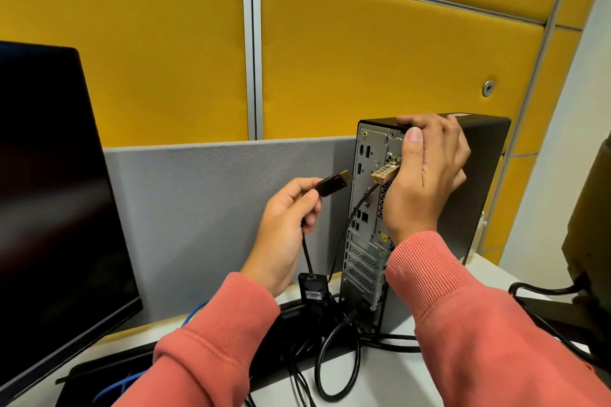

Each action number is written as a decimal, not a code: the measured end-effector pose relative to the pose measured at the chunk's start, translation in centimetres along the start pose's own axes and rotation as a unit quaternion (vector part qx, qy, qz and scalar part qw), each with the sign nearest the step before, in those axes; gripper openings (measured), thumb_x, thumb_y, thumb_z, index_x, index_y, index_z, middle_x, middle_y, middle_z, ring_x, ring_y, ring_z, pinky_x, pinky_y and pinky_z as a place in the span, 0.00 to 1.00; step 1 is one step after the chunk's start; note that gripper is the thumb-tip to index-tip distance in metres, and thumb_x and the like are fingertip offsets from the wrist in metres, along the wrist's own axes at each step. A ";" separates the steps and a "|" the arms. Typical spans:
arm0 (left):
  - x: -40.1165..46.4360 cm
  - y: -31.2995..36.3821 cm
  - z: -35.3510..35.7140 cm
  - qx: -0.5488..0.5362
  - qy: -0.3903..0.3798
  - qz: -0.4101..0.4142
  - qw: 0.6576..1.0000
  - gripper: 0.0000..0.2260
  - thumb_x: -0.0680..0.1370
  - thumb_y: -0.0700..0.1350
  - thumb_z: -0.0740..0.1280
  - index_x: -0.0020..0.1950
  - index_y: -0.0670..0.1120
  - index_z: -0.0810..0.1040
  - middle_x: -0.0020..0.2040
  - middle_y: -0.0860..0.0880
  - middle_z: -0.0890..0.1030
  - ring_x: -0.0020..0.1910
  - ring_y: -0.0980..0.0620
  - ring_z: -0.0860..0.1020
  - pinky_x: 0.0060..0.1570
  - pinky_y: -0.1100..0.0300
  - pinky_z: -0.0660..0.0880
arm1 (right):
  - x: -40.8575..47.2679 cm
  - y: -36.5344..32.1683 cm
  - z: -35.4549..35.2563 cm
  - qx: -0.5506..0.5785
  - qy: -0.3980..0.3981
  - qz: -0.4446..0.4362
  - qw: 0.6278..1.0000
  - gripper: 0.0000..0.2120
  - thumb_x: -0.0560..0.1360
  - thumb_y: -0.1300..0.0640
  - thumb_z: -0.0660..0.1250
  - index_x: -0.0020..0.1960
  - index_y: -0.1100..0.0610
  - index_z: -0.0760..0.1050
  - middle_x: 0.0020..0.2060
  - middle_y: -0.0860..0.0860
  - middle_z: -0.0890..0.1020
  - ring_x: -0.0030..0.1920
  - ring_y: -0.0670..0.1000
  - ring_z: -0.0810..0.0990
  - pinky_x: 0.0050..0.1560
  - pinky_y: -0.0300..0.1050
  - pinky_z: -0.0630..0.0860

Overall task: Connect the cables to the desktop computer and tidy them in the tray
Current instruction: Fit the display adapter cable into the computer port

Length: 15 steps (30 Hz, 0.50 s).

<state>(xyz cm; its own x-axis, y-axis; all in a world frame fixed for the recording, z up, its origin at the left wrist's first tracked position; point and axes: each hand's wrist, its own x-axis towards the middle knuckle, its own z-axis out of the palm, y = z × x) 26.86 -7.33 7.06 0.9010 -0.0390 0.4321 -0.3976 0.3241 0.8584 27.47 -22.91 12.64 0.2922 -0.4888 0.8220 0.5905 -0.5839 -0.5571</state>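
Note:
A slim black desktop computer [482, 175] stands upright on the desk with its silver rear port panel [367, 155] facing me. My right hand [426, 175] grips its top rear corner, thumb over the panel. My left hand [284, 231] pinches a black display cable plug [332, 184] with a gold tip, held a little left of the panel's video ports. Its cable drops to a small black adapter box [312, 287]. A brass combination lock [385, 173] with a black cable hangs on the panel. A black cable tray [99, 377] with a blue cable [132, 380] lies at the lower left.
A dark monitor [56, 195] fills the left side. A grey desk divider [215, 208] and yellow wall panels stand behind. Black cables [340, 363] loop on the white desk at the computer's base. Another dark device with cables [591, 241] sits at the right edge.

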 end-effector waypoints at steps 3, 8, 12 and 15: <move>0.3 0.5 1.1 0.120 0.054 0.063 0.989 0.12 0.83 0.39 0.65 0.50 0.53 0.84 0.36 0.49 0.77 0.34 0.54 0.70 0.34 0.62 0.69 | 0.0 0.0 0.0 0.002 0.001 0.000 1.000 0.16 0.82 0.47 0.51 0.56 0.46 0.77 0.63 0.39 0.73 0.75 0.45 0.60 0.67 0.50 0.53; 0.7 1.2 2.2 0.232 0.081 0.129 0.961 0.07 0.82 0.41 0.68 0.52 0.51 0.85 0.39 0.52 0.84 0.33 0.56 0.79 0.35 0.62 0.78 | 0.0 0.1 0.0 0.005 0.002 -0.002 1.000 0.15 0.82 0.47 0.51 0.55 0.45 0.76 0.63 0.40 0.74 0.76 0.45 0.60 0.67 0.52 0.54; 0.9 1.4 1.8 0.247 0.092 0.133 0.956 0.07 0.81 0.39 0.69 0.53 0.50 0.84 0.38 0.53 0.85 0.32 0.57 0.81 0.36 0.66 0.78 | 0.0 0.2 0.1 0.002 0.004 -0.004 1.000 0.15 0.82 0.47 0.51 0.56 0.45 0.77 0.63 0.39 0.74 0.76 0.45 0.60 0.67 0.52 0.55; 1.0 1.5 1.5 0.265 0.077 0.142 0.951 0.06 0.81 0.39 0.69 0.54 0.49 0.83 0.39 0.52 0.85 0.32 0.57 0.82 0.37 0.65 0.78 | 0.0 0.3 0.1 0.002 0.005 -0.004 1.000 0.15 0.82 0.47 0.51 0.56 0.45 0.76 0.63 0.39 0.74 0.76 0.45 0.60 0.67 0.51 0.54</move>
<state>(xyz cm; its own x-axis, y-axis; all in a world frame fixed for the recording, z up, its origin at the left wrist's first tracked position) 26.87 -8.35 9.17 0.7432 0.1313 0.6561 -0.6228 -0.2229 0.7500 27.71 -23.00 12.50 0.2804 -0.4900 0.8254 0.5966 -0.5847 -0.5497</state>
